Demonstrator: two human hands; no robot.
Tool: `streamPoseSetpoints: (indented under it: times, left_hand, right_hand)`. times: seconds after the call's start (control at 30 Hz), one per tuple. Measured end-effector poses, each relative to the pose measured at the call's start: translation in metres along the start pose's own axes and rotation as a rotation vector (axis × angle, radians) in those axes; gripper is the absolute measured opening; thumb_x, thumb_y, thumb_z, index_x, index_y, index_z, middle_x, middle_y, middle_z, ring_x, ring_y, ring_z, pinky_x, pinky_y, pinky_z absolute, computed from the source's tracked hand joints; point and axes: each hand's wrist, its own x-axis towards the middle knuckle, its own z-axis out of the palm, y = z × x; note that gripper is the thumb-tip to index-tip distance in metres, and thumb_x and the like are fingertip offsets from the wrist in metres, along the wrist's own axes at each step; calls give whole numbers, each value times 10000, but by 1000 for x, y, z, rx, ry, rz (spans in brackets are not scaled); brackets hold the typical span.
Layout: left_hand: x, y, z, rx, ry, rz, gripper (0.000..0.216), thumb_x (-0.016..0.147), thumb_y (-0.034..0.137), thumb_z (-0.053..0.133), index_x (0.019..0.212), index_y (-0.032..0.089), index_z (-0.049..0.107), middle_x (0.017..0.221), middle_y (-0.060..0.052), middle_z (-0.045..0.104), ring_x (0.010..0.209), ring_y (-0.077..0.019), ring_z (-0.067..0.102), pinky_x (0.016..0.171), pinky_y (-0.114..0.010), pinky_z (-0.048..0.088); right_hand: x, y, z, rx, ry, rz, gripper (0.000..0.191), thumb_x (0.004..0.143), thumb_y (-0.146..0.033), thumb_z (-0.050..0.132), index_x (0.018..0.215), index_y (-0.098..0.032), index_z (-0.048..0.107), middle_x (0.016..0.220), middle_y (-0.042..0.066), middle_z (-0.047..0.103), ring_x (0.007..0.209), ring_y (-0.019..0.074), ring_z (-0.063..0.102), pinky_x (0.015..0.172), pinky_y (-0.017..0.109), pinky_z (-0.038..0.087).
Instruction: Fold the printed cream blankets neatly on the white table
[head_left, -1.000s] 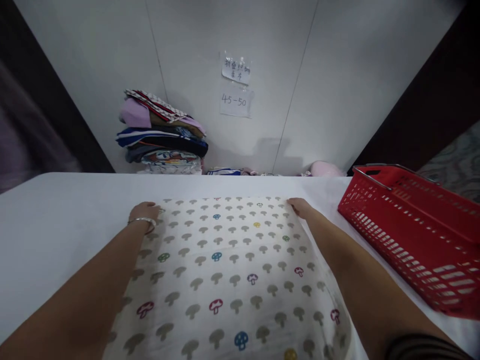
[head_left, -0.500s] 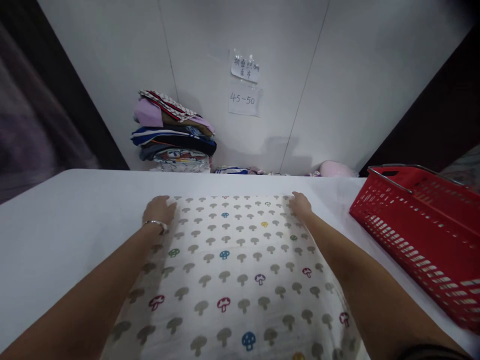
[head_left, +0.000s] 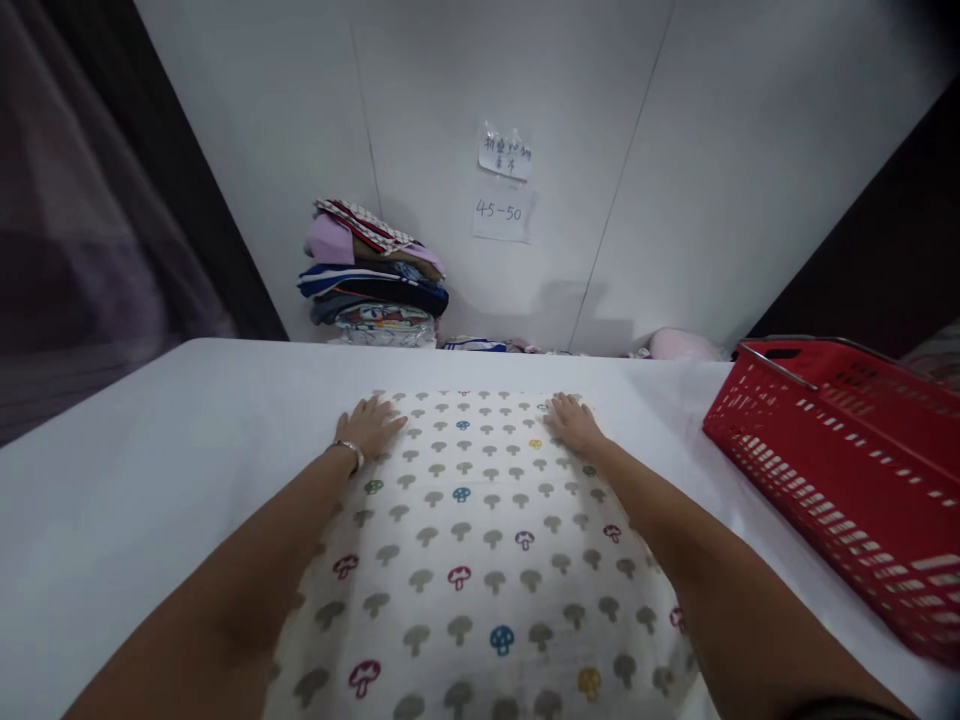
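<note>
A white cloth [head_left: 480,520] printed with grey and coloured mushrooms lies spread over the white table, its near end running out of view at the bottom. Close to its far left corner, my left hand [head_left: 370,428] rests flat with the fingers spread; a bracelet circles that wrist. On the far right side of the cloth, my right hand [head_left: 574,422] also lies flat, fingers stretched out. Both palms are turned down on the fabric, and neither hand grips it.
At the right of the white table [head_left: 187,440] stands a red plastic basket [head_left: 840,480] with a metal handle. Beyond the far edge, a stack of folded fabrics [head_left: 375,275] leans near the wall. Paper signs [head_left: 502,210] hang on the wall, and a pinkish bundle [head_left: 682,344] lies behind the table.
Both hands have gone from holding the cloth's far corners to lying flat on it, a little closer together. The view has shifted slightly.
</note>
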Motion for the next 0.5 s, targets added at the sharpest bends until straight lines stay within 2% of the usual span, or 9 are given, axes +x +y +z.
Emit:
streamPoseSetpoints:
  times: [0.07, 0.17, 0.23, 0.3, 0.37, 0.5]
  left_hand:
    - [-31, -1, 1, 25, 31, 93, 572, 861, 485, 309, 1375, 236, 352, 1488, -79, 215, 1369, -272, 157, 1066, -517, 181]
    - [-101, -9, 14, 54, 74, 242, 624, 844, 532, 326, 1373, 202, 360, 1489, -74, 209, 1375, -249, 141, 1095, -465, 148]
    - [-149, -16, 26, 64, 114, 280, 628, 834, 562, 326, 1366, 232, 371, 1490, -54, 209, 1375, -255, 141, 1096, -477, 141]
    - [-185, -22, 37, 62, 132, 284, 635, 835, 567, 313, 1374, 235, 356, 1488, -50, 212, 1372, -263, 150, 1088, -498, 155]
    - [-203, -23, 42, 55, 110, 266, 632, 846, 546, 297, 1382, 214, 344, 1481, -61, 231, 1368, -262, 168, 1084, -500, 172]
    - [-207, -12, 30, 36, 51, 207, 623, 848, 503, 319, 1389, 195, 330, 1478, -73, 228, 1366, -260, 174, 1087, -492, 176]
  right_hand:
    - [-34, -1, 1, -16, 25, -41, 607, 919, -506, 232, 1418, -162, 260, 1495, 97, 148, 1371, 243, 95, 1087, 449, 125]
    - [-101, 3, 12, -25, 28, -129, 616, 914, -534, 229, 1427, -192, 247, 1492, 80, 168, 1372, 238, 94, 1092, 454, 121]
    - [-143, 9, 20, -32, 48, -158, 615, 914, -538, 237, 1432, -207, 232, 1492, 76, 164, 1371, 235, 99, 1093, 460, 118]
    - [-171, 15, 26, -37, 54, -148, 620, 910, -548, 244, 1428, -206, 244, 1491, 80, 167, 1369, 240, 108, 1090, 469, 121]
    - [-184, 17, 27, -39, 47, -117, 625, 906, -555, 253, 1416, -194, 275, 1487, 86, 180, 1367, 246, 120, 1087, 472, 128]
    - [-184, 12, 14, -20, 6, -96, 600, 907, -528, 286, 1395, -180, 316, 1482, 99, 200, 1364, 243, 136, 1083, 462, 145]
